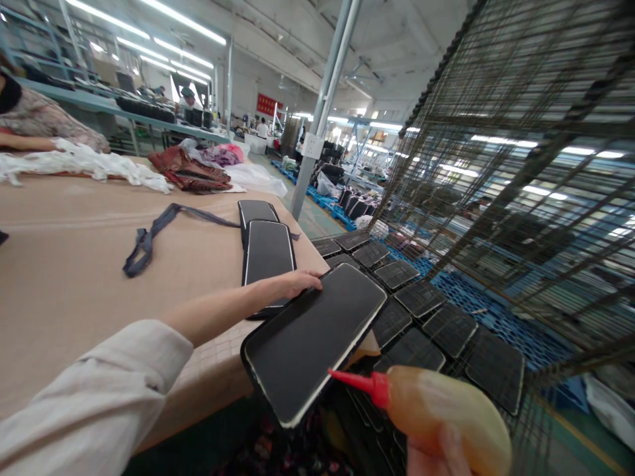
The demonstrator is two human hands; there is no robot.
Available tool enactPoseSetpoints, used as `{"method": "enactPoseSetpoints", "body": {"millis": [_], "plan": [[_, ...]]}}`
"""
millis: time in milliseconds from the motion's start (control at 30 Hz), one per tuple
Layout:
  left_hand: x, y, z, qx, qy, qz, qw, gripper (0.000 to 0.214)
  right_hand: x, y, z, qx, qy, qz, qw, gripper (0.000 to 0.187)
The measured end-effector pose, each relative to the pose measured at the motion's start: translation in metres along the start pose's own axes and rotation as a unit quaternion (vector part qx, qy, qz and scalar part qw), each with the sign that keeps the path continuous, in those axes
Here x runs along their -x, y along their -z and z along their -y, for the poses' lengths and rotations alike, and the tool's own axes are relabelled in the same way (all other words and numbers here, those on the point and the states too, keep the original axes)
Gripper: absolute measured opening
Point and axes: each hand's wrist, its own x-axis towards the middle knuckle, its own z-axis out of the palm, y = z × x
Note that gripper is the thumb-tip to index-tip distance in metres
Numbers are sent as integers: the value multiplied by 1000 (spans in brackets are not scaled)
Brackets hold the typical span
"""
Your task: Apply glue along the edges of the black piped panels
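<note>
At the edge of the table (79,264), the left hand (301,282) is pinching a black panel (317,337) by one long side; the right hand (441,453) is gripping a squeeze bottle (449,403). I'm guessing the panel's light and stiffish, so I'd be holding its sides.

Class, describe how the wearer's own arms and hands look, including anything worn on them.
The left arm wears a plain, pale off-white sleeve, creased, ending in a wide cuff partway down the forearm. The left hand is bare, with no glove or watch visible. Only part of the right hand shows, ungloved; its sleeve is out of view.
</note>
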Motion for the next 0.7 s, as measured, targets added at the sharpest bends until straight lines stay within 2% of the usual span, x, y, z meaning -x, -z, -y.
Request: {"method": "enactPoseSetpoints", "body": {"millis": [100, 167, 300, 433, 567, 700], "plan": [[-2, -4, 10, 26, 3, 8, 1000, 47, -34, -17, 9, -111, -49, -16, 992, 42], [-3, -6, 15, 42, -2, 25, 999, 48, -47, -31, 13, -156, -69, -23, 985, 45], [3, -12, 17, 56, -12, 70, 996, 48, -54, -44, 7, -186, -78, -42, 979, 54], [12, -21, 12, 55, -28, 116, 991, 45, -58, -41, -6, -192, -107, -59, 974, 52], [13, -27, 12, 38, -51, 151, 987, 55, -52, -32, -14, -170, -126, -71, 975, 51], [3, -24, 11, 25, -45, 128, 990, 51, -14, -23, -23, -114, -127, -69, 983, 60]]}}
